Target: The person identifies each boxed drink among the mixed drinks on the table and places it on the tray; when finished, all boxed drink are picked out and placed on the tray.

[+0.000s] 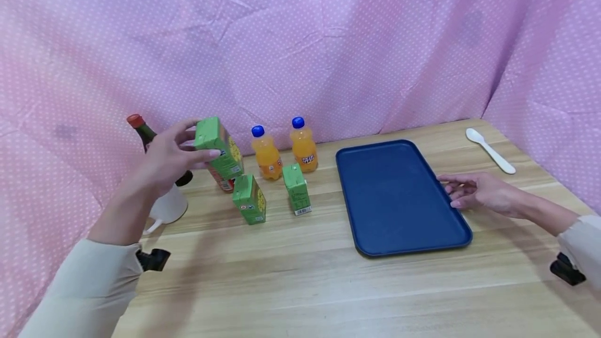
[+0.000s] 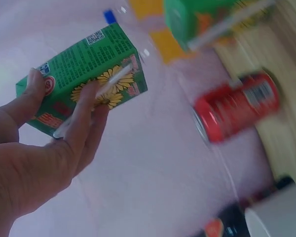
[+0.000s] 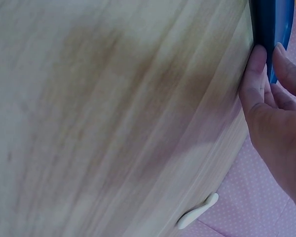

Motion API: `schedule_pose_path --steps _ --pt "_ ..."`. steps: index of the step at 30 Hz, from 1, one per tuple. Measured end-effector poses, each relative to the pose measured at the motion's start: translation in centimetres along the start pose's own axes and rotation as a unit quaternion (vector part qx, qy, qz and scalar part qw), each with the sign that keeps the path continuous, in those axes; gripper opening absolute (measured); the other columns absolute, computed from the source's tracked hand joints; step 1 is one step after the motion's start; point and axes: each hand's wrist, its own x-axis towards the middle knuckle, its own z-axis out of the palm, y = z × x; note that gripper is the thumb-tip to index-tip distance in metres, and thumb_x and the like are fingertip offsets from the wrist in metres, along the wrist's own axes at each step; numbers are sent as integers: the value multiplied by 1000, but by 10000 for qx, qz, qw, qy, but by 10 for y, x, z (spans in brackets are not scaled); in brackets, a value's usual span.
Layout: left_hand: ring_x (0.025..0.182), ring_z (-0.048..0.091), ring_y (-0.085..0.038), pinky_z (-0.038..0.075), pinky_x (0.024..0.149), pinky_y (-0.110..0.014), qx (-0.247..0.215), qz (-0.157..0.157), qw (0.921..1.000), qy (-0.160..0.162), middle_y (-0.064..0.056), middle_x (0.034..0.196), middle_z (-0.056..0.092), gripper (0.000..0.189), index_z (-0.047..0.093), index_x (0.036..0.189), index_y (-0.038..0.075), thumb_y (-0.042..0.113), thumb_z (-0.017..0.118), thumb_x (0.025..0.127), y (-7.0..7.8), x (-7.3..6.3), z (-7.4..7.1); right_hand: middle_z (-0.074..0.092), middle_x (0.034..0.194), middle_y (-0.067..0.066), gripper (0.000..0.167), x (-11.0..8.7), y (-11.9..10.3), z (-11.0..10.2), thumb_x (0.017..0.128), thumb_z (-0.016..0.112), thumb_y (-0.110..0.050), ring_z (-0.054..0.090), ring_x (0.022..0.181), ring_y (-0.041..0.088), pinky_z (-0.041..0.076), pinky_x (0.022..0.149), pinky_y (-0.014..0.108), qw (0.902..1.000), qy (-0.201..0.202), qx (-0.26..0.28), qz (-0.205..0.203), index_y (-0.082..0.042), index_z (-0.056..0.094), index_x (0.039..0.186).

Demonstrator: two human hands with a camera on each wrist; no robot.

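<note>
My left hand [image 1: 171, 158] grips a green drink carton [image 1: 208, 134] between thumb and fingers, raised above the table at the left. In the left wrist view the carton [image 2: 84, 71] shows yellow flowers and a straw on its side. Below it, two more green cartons stand on the table, a nearer one [image 1: 255, 205] and another [image 1: 298, 192] to its right. My right hand [image 1: 493, 194] is at the right edge of the dark blue tray [image 1: 394, 197]. In the right wrist view thumb and fingers pinch the tray's rim [image 3: 271, 29].
Two orange soda bottles, one left [image 1: 268, 159] and one right [image 1: 305, 151], stand behind the cartons. A red can [image 2: 239, 106], a dark bottle [image 1: 143, 132] and a white mug [image 1: 171, 206] are at the left. A white spoon [image 1: 490, 153] lies beyond the tray. Pink dotted cloth [image 1: 300, 40] hangs behind.
</note>
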Motion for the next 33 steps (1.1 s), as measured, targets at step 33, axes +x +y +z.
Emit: schedule_pose_path --steps 33 --pt "98 65 -23 58 76 -36 -1218 256 9919 -237 -8 128 53 64 49 133 21 10 80 79 60 54 152 58 107 9 73 0 0 0 80 72 4 60 91 7 56 74 24 9999 41 -65 65 16 33 140"
